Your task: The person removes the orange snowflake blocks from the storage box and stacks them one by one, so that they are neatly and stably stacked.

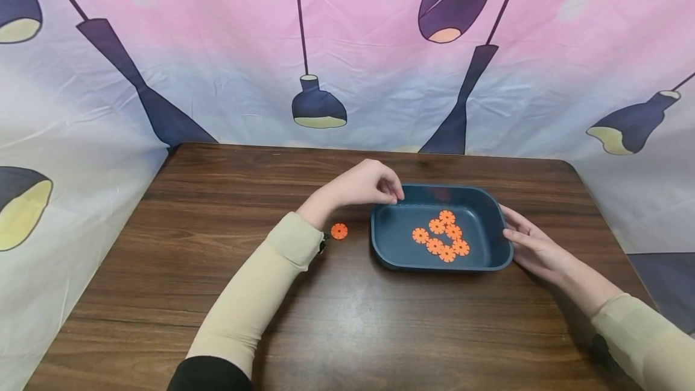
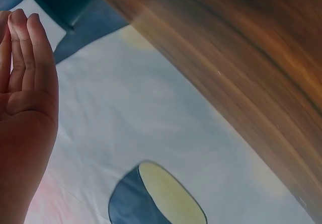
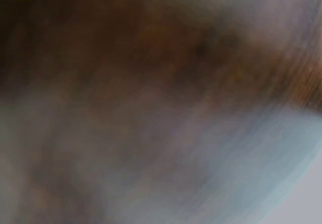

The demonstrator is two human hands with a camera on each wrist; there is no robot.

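A dark blue rectangular tray with rounded corners and raised walls stands on the wooden table. Several orange notched plastic discs lie on its floor, grouped toward the middle. My left hand hovers at the tray's back left corner, fingers loosely bent down over the rim, with no disc showing at the fingertips. In the left wrist view, that hand's fingers lie side by side. At the tray's right end, my right hand grips the wall, thumb at the rim. The right wrist view is blurred.
One loose orange disc lies on the table left of the tray, close to my left wrist. Behind the table's far edge hangs a cloth backdrop printed with lamps.
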